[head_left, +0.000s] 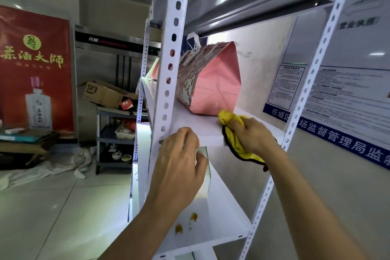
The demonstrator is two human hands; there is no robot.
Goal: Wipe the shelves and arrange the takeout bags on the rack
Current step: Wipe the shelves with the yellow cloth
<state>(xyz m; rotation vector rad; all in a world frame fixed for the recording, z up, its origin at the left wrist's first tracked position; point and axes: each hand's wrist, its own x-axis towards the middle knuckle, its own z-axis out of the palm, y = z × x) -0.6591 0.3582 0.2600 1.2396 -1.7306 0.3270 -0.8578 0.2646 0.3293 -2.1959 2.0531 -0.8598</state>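
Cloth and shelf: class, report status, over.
Right hand grips yellow cloth on shelf. Left hand on shelf edge. Pink bag ahead; stains below.

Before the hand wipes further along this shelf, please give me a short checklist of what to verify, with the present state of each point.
1. Yellow cloth held in the right hand: ok, fingers curl round it.
2. Cloth on the middle shelf: ok, its front end lies on the surface.
3. Wiping path free: not ok, the pink bag stands right behind the cloth.
4. Rack steadied: cannot tell; the left hand is at the shelf's front edge, its grip hidden.
5. Lower shelf clean: not ok, yellow-brown stains remain.
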